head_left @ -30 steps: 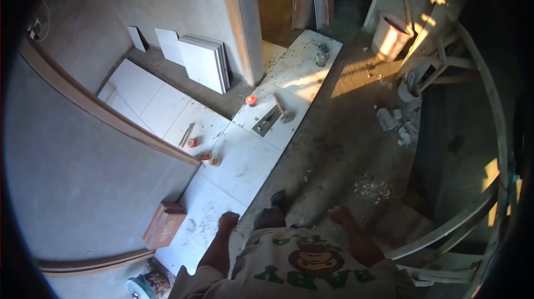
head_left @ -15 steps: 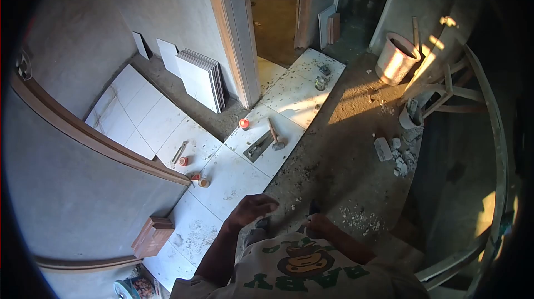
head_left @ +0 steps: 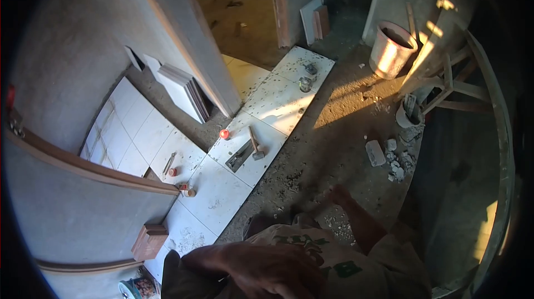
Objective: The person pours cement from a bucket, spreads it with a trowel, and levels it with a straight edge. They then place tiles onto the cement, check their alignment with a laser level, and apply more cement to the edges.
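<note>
My left hand (head_left: 272, 268) is close to the camera, across the front of my light printed shirt (head_left: 339, 271). Its back shows, and the fingers point down toward the bottom edge, apart and without any visible object. Over the dusty ground stretches my right hand (head_left: 338, 194), small and dim, its fingers too dark to make out. On the white floor tiles (head_left: 217, 182) lies a hammer (head_left: 256, 146) with a wooden handle. Beside it is a dark, narrow rectangular shape (head_left: 239, 157), and a small red-topped item (head_left: 224, 134) stands nearby.
Stacked tiles (head_left: 183, 93) lean against the wall by a doorway. At the right are a bucket (head_left: 389, 57), a smaller container (head_left: 408, 113), rubble (head_left: 397, 163) and a wooden frame (head_left: 473, 90). Reddish-brown blocks (head_left: 149, 242) sit lower left.
My left hand has come back from above the tile edge to my chest. My right hand has reached forward and right. The view has shifted, so the floor items appear further left.
</note>
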Available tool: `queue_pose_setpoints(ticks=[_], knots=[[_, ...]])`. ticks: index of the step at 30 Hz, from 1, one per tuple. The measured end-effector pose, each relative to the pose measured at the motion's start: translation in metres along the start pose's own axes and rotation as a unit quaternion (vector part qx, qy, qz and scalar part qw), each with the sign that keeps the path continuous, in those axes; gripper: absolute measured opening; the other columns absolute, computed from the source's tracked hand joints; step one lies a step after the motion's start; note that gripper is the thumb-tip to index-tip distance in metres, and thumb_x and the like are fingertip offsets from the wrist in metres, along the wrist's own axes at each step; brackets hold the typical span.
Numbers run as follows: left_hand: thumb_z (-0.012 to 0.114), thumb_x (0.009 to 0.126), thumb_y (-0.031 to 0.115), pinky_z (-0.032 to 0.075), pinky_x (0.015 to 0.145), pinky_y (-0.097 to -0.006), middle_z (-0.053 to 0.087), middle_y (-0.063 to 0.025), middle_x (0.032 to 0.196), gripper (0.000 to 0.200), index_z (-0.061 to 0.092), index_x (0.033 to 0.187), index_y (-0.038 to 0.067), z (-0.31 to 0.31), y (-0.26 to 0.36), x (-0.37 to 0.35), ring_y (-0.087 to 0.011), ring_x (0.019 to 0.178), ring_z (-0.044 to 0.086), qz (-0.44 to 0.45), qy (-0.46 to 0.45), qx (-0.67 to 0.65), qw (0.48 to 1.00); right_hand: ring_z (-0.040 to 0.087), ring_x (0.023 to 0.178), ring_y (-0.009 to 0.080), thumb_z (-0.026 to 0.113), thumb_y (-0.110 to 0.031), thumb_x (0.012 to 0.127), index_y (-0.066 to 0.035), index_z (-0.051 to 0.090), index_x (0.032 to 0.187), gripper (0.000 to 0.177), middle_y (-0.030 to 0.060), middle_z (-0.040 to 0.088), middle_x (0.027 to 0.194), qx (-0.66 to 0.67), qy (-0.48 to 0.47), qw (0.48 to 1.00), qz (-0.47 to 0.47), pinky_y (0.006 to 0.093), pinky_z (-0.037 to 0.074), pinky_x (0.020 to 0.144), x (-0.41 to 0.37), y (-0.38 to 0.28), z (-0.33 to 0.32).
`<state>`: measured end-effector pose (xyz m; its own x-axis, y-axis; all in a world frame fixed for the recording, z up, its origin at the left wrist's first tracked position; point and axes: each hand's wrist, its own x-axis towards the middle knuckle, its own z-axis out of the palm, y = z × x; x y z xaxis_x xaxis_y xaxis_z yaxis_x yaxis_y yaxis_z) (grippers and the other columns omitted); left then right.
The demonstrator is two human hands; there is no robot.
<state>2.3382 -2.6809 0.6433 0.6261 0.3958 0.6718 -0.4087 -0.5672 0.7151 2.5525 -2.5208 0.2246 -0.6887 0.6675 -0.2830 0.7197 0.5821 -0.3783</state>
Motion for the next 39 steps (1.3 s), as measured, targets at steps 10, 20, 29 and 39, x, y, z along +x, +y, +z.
queue_pose_setpoints(ticks=[10,20,29,39], knots=[[0.068,0.077,0.017,0.032,0.049,-0.0280,0.043,0.0033,0.064,0.018,0.051,0.071,0.015,-0.010,-0.009,0.018,-0.0087,0.054,0.041,0.018,0.429,0.436,0.791,0.060,0.089,0.0373,0.052,-0.042,0.081,-0.003,0.064,0.093,0.042,0.0217,0.063,0.091,0.067,-0.237,0.966,0.074,0.0459,0.047,0.079,-0.015,0.002,-0.012],[0.056,0.081,0.019,0.037,0.045,-0.0311,0.045,-0.0064,0.063,0.023,0.051,0.064,0.004,-0.029,-0.011,0.045,-0.0202,0.053,0.050,0.080,0.476,0.279,0.830,0.061,0.080,0.0323,0.054,-0.024,0.080,-0.014,0.066,0.085,0.017,0.0126,0.062,0.084,-0.127,-0.108,0.972,-0.167,0.0451,0.050,0.069,-0.011,0.080,0.038],[0.061,0.081,0.014,0.040,0.055,-0.0353,0.052,-0.0099,0.072,0.013,0.052,0.079,0.005,-0.033,-0.012,0.010,-0.0270,0.064,0.054,0.091,0.395,0.291,0.866,0.060,0.083,0.0352,0.054,-0.028,0.081,-0.010,0.065,0.087,0.022,0.0163,0.062,0.088,-0.136,-0.199,0.958,-0.155,0.0463,0.048,0.072,0.064,0.085,0.050],[0.060,0.082,0.017,0.047,0.061,-0.0337,0.059,-0.0074,0.078,0.009,0.058,0.084,0.008,-0.049,-0.042,-0.094,-0.0258,0.070,0.060,-0.194,0.408,0.488,0.747,0.059,0.086,0.0383,0.053,-0.034,0.082,-0.006,0.065,0.089,0.031,0.0205,0.061,0.092,-0.146,-0.135,0.956,-0.218,0.0476,0.047,0.076,0.116,0.068,0.071]])
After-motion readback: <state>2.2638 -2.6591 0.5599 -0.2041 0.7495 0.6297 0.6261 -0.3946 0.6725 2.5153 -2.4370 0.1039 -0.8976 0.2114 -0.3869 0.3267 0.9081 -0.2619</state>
